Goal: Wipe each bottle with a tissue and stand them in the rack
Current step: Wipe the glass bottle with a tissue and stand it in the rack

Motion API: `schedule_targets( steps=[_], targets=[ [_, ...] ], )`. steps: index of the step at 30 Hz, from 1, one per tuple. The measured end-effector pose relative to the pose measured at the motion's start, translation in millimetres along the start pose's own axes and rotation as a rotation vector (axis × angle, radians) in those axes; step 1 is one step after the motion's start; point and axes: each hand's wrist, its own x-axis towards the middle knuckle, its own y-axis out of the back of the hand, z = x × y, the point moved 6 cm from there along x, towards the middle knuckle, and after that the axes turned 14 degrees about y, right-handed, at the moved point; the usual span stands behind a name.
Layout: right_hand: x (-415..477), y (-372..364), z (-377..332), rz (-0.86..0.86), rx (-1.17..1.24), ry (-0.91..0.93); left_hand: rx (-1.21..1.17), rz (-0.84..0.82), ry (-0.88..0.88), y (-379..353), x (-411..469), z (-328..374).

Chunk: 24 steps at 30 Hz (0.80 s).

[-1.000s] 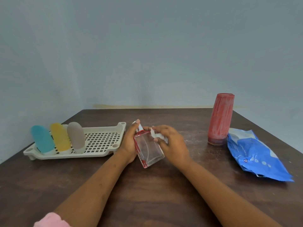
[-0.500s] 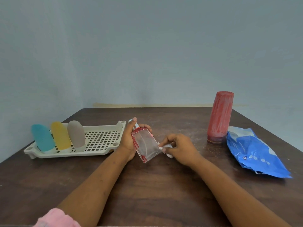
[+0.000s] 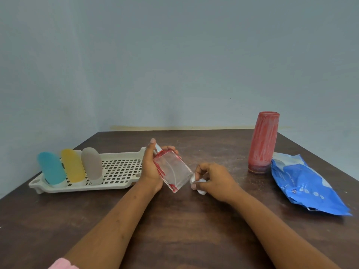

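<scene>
A brown table (image 3: 174, 230) carried a cream slotted rack (image 3: 120, 167). Well right of the rack lay a blue packet (image 3: 303, 183), with a tall red bottle (image 3: 263, 142) upright on its rack-facing side. A teal bottle (image 3: 50, 168), a yellow bottle (image 3: 72, 165) and a grey bottle (image 3: 91, 165) stood at the rack's left end. Just right of the rack, the left hand (image 3: 151, 167) gripped a clear bottle (image 3: 172, 169) with red edges, tilted, its cap seemingly toward the rack. Beside its lower corner, the right hand (image 3: 215, 181), fingers curled, pinched a crumpled white tissue (image 3: 201, 188).
</scene>
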Motion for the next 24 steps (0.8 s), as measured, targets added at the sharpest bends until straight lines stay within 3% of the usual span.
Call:
schedule_targets(
  steps=[5,12,24],
  targets=[
    [1,0,-9,0.19,0.235,0.037,-0.179,0.027,-0.131,4,-4,15],
    [-2,-2,-17,0.376,0.311,0.092,-0.133,0.089,-0.036,5,-5,9],
    [1,-5,-7,0.476,0.568,0.025,-0.157,0.247,-0.145,11,-12,11]
  ],
)
